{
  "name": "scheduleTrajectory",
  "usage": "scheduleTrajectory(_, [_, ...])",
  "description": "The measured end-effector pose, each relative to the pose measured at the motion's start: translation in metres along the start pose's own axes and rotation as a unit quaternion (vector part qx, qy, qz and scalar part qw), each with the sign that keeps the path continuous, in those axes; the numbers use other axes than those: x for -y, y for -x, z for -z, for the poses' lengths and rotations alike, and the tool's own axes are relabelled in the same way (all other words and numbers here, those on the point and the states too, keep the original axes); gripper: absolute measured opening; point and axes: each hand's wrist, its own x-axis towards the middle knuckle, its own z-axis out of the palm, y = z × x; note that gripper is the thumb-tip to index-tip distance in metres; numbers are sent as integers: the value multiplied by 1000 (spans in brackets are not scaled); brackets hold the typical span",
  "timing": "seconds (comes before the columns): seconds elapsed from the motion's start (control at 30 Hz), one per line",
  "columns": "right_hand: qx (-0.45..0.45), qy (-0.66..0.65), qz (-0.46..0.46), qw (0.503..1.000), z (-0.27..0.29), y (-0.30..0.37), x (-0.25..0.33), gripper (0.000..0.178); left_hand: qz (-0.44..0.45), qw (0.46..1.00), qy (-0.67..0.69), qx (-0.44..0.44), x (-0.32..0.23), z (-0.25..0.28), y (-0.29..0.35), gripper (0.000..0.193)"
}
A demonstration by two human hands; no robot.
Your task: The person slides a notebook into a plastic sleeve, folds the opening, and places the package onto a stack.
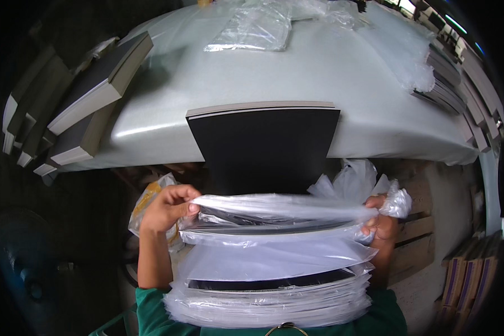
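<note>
A clear plastic bag (280, 206) is stretched sideways between my two hands, its upper edge pulled taut. My left hand (167, 209) pinches its left corner between thumb and fingers. At the right corner my right hand (382, 218) is closed on the plastic, with a crumpled wad of clear plastic (396, 203) beside its knuckles. Something dark and flat shows through the bag. Below lies a stack of plastic-wrapped flat items (269, 308) close against my body. Just beyond the bag, a black-covered book (263, 143) rests over the table's near edge.
The table (252, 75) has a pale plastic cover. Thick dark-covered books (98, 87) are piled at its left, more stacked books (445, 84) at its right. Folded clear plastic bags (252, 28) lie at the far side. A wooden pallet (411, 246) is on the floor at right.
</note>
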Motion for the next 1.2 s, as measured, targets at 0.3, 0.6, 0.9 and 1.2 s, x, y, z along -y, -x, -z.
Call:
scheduleTrajectory(0.3, [-254,120,-235,930,152,-14,-201,29,133,954,252,-89,249,70,-68,8])
scheduleTrajectory(0.6, [88,29,11,996,-19,-89,-35,66,74,965,-218,126,23,-3,-57,30])
scheduleTrajectory(0.9, [83,133,-5,988,-88,-119,-30,57,-238,927,-251,-148,-28,-111,-64,19])
scheduleTrajectory(1.2, [-66,86,9,994,-85,-118,-43,26,-295,923,-168,-184,-9,-113,-70,13])
